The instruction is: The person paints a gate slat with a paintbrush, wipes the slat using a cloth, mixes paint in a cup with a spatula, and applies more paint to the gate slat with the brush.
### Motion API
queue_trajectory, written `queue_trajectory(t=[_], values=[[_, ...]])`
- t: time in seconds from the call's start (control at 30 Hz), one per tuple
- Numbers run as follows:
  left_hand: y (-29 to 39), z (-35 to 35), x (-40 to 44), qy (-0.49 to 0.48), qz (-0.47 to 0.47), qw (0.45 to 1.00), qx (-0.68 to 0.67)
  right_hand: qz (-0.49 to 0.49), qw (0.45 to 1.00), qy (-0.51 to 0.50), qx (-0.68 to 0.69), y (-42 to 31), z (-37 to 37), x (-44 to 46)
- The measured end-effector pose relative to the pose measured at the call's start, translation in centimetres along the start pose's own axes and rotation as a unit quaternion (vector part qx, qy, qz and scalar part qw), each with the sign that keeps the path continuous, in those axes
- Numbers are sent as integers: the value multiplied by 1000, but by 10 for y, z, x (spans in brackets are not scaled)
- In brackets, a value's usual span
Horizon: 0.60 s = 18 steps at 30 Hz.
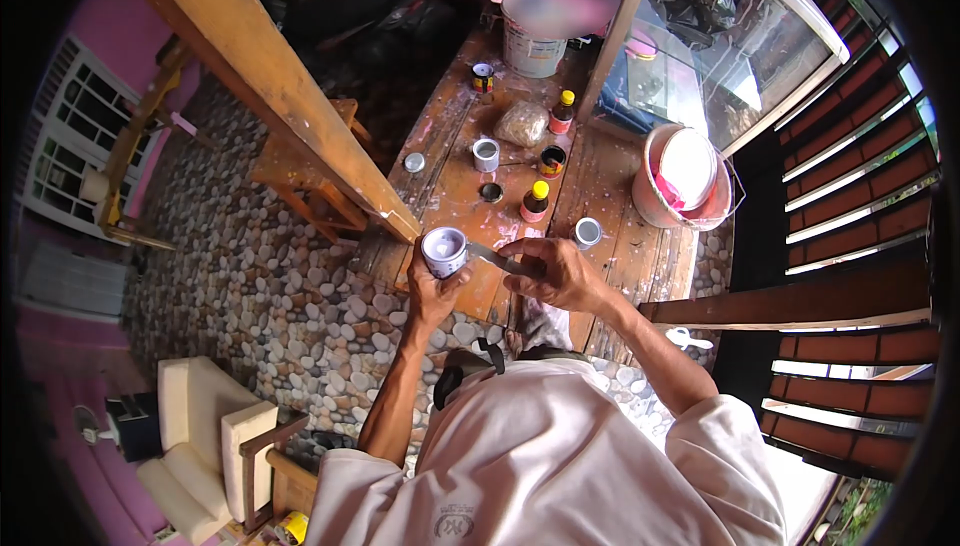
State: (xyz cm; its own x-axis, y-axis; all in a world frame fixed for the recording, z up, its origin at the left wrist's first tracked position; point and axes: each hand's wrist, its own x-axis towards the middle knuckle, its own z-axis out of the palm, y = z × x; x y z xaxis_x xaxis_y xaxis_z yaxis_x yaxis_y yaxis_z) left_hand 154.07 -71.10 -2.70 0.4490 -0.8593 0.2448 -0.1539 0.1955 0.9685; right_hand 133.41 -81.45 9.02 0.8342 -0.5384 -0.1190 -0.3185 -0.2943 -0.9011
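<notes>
A blade (491,257) is gripped in the curled right hand (556,273), its length pointed leftward at the can (444,251) clasped by the left hand (433,292).

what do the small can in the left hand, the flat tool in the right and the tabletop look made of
Small can: probably metal, possibly plastic; smooth, pale wall with a round rim.

Flat tool: likely metal, judging by its thin, grey blade; the right hand hides the rest.

Tabletop: worn wood, shown by its brown planks and seams, with pale paint-like spots.
</notes>
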Motion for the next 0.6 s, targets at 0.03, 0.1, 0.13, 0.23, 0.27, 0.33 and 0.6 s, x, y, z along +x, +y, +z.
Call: queue_trajectory(t=[0.03,0.1,0.13,0.23,0.27,0.33,0.6], values=[[2,-1,0,-3,3,1000,-3,0,1000,0,0,4,1,1],[8,-1,2,-7,6,1000,-6,-35,990,9,135,14,0,7],[13,-1,2,-12,-11,1000,-18,-35,990,9,134,14,0,8],[25,-2,6,-23,0,1000,-16,46,970,10,240,14,0,9],[27,-2,7,-28,28,999,0,87,941,2,327,16,1,9],[31,2,8,-18,32,999,-7,127,903,-9,409,16,3,7],[15,2,-3,7,2,999,-32,136,883,41,447,25,31,7]])
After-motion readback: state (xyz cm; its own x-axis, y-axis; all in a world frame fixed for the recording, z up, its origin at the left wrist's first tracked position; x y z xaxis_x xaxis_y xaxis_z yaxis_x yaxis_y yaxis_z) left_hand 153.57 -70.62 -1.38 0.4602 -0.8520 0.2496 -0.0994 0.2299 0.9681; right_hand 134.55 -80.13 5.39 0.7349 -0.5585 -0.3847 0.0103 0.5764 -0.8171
